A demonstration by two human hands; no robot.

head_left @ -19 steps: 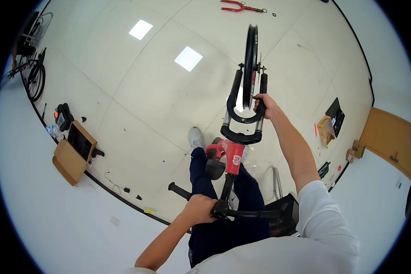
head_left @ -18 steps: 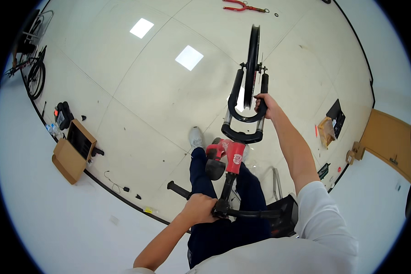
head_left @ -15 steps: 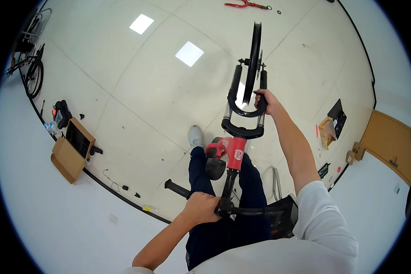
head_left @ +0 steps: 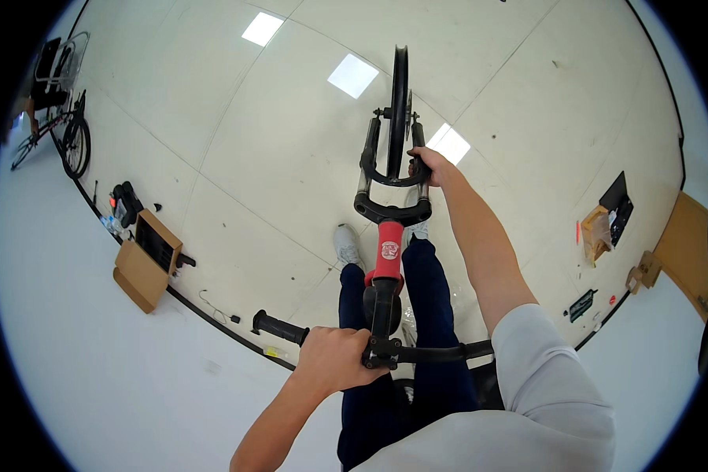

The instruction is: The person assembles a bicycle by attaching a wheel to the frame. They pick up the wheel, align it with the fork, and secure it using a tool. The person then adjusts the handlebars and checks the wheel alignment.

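Observation:
In front of me is the front end of a bicycle, with a thin black wheel (head_left: 399, 102) between the legs of a black suspension fork (head_left: 385, 212). Below the fork runs a red head tube (head_left: 389, 245), then a black stem (head_left: 383, 311) and handlebar (head_left: 440, 354). My left hand (head_left: 334, 359) is wrapped round the handlebar beside the stem, with the black rubber grip (head_left: 282, 327) sticking out past it. My right hand (head_left: 431, 165) is closed round the right fork leg, near the arch; some of its fingers are hidden behind the leg.
To the left lie an open cardboard box (head_left: 143, 287) and a black case (head_left: 126, 200) by the wall. Another bicycle (head_left: 75, 145) stands far left. At right are a brown paper package (head_left: 598, 236), a black tray (head_left: 620, 208) and a green-black packet (head_left: 582, 305).
The wheel and fork have swung left and now point more nearly straight ahead. Both hands keep their holds. The red part on the far floor has left the view as the view shifted.

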